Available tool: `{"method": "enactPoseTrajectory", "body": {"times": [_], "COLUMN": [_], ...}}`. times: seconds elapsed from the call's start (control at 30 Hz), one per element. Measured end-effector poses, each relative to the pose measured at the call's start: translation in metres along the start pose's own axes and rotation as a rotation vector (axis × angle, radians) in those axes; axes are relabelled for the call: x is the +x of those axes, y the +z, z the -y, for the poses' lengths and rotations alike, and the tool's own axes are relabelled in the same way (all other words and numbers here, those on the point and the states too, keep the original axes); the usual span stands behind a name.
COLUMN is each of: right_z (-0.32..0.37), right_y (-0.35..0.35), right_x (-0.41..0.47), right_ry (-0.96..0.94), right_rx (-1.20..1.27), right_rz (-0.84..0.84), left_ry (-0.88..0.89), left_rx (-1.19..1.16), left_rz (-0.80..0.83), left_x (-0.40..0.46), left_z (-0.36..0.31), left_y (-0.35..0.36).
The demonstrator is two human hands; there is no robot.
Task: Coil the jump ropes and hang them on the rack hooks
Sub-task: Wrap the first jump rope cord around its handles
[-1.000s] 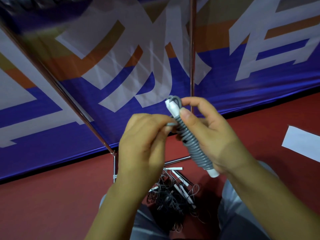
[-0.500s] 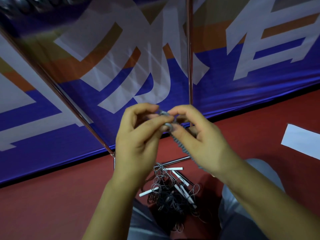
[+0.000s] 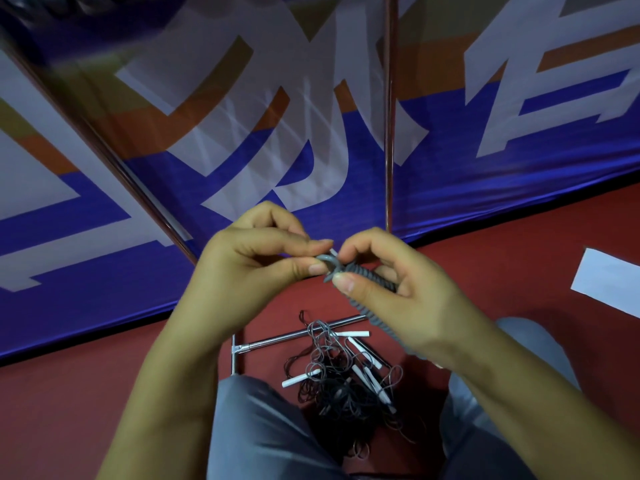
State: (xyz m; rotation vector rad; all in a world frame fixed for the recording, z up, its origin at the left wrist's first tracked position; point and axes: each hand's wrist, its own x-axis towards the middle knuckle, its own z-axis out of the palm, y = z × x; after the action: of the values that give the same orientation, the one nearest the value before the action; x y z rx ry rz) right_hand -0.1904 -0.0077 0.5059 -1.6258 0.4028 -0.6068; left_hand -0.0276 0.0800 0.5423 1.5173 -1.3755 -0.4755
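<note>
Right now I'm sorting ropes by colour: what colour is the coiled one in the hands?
Grey, with a white handle tip; the coiled jump rope shows best in the head view.

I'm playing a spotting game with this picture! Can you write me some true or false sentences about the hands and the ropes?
1. Both hands hold the grey coiled rope. True: the left hand pinches its end loop, and the right hand grips the bundle.
2. A tangled pile of ropes lies on the red floor. True.
3. The coiled rope hangs on a hook. False: it is in the hands.
4. The wall banner is green. False: it is mostly blue, white and orange.
5. The handles in the pile are white. True.
</note>
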Motion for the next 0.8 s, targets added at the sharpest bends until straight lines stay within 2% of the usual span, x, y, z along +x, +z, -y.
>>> {"method": "enactPoseTrajectory", "body": {"times": [0.13, 0.33, 0.57, 0.7, 0.8], "right_z": [0.005, 0.004, 0.005, 0.001, 0.001], "right_y": [-0.006, -0.01, -0.012, -0.01, -0.011], "right_x": [0.0, 0.007, 0.007, 0.006, 0.002], "right_ry": [-0.007, -0.048, -0.055, -0.055, -0.068], "right_rx": [0.06, 0.044, 0.057, -0.027, -0.056], "right_rz": [0.058, -0.016, -0.03, -0.051, -0.045], "left_ry": [0.08, 0.224, 0.144, -0.028, -0.044], "left_rx": [0.029, 0.125, 0.108, -0.114, -0.144], "left_rz": [-0.02, -0.035, -0.025, -0.036, -0.014], "left_x": [0.003, 0.0, -0.004, -0.005, -0.005], "left_z": [-0.002, -0.002, -0.005, -0.008, -0.009], "left_y": [-0.001, 0.016, 0.019, 0.023, 0.022]}}
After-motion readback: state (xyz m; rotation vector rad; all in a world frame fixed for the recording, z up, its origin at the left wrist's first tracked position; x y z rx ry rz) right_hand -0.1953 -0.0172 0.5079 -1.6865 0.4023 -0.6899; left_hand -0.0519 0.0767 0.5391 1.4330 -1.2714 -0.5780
